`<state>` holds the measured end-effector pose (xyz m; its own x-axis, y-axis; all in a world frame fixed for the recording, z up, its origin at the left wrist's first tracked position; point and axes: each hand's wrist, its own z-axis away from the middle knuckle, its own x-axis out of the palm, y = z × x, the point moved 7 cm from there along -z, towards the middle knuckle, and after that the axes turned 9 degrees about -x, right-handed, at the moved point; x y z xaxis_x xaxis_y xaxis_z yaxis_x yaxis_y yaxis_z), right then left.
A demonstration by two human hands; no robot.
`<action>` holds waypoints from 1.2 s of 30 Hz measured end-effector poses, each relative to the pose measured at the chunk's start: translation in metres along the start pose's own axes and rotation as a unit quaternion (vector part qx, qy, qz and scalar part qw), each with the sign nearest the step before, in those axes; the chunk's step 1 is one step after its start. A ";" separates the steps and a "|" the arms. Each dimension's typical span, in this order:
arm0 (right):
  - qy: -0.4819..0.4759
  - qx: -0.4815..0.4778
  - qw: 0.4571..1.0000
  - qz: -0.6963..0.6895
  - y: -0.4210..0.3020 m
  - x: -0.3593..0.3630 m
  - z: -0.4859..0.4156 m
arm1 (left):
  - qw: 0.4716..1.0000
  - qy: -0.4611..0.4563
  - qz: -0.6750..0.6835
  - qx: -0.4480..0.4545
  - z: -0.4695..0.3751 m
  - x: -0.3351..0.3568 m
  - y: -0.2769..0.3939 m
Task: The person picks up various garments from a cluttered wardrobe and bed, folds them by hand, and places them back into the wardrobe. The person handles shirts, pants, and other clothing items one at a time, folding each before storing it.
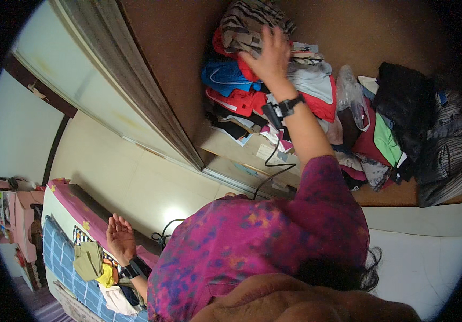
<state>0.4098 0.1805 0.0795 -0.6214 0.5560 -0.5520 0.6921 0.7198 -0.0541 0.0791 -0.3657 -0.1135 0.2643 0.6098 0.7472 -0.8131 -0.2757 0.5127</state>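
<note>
My right hand (273,56) reaches over a stack of folded clothes on a wardrobe shelf, back of the hand up and fingers spread. Motion blurs it. Its fingertips are at a striped brown-and-black folded cloth (247,24); whether they touch it I cannot tell. Under and around the hand lie a blue folded garment (225,76), a red folded garment (239,100) and a light grey folded garment (311,82). My left hand (121,237) hangs palm up beside the bed, fingers slightly curled, holding nothing.
Right along the shelf (251,151) are a clear plastic bag (349,90), a black garment (404,100) and striped grey clothing (448,149). A sliding door (106,80) stands left. Clothes, including an olive garment (88,261), lie on the bed (57,241). A black cable (275,165) trails from my right wrist.
</note>
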 end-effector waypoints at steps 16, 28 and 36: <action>0.138 0.409 0.735 -0.523 0.179 0.055 -0.002 | 0.997 0.065 0.019 0.041 0.038 -0.030 0.002; 0.040 0.175 0.950 -0.254 0.107 -0.214 0.138 | 0.996 0.076 0.033 0.008 0.041 -0.067 0.029; -0.197 0.269 0.783 -0.525 -0.070 -0.132 0.176 | 0.985 0.088 0.124 0.079 0.103 -0.128 0.059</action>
<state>0.5081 -0.0164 0.0096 -0.8632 -0.4732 -0.1759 -0.0041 0.3551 -0.9348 0.0505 -0.5360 -0.1351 -0.0378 0.6241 0.7804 -0.7472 -0.5362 0.3926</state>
